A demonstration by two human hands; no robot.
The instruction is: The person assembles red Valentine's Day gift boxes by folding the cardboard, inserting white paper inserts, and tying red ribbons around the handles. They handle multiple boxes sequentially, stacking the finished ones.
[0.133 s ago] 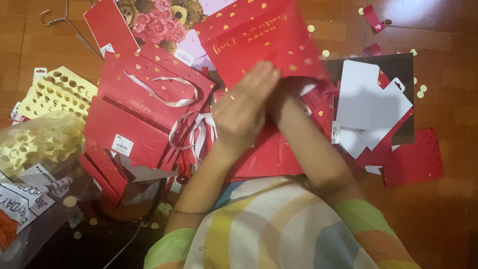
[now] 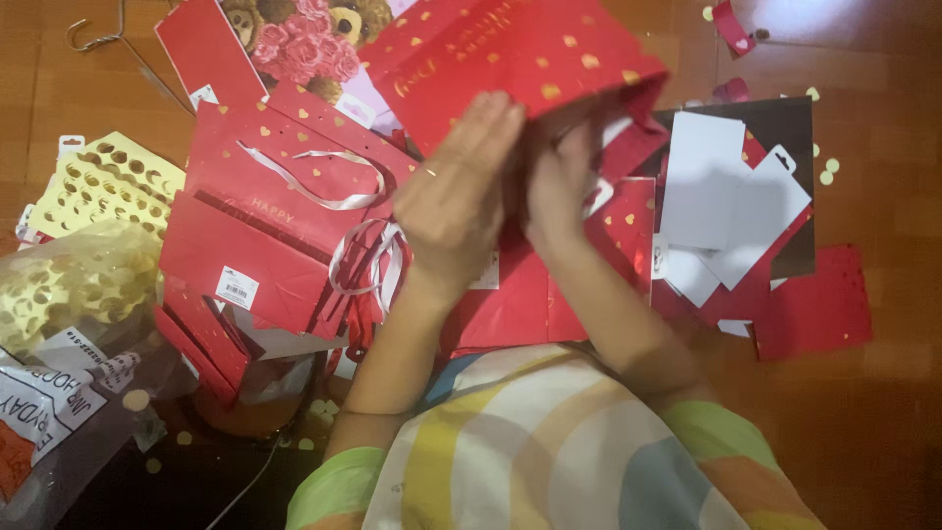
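We are holding our left hand (image 2: 453, 201) flat against the near face of a red paper gift bag scattered with small gold hearts (image 2: 510, 59), fingers pointing up and away from us. Our right hand (image 2: 561, 182) is tucking in behind that same face, fingers partly hidden, so we cannot tell how tightly it is gripping; together the hands seem to be pinching the paper between them, probably to steady or flatten it. The bag is being held raised over the brown wooden floor (image 2: 883, 412), above the middle of the clutter, its long axis running left to right and tilting slightly down toward the right. Below it, flat red gift bags with white ribbon handles (image 2: 285, 226) are lying stacked at left, and white card pieces on a black sheet (image 2: 716, 196) are lying at right.
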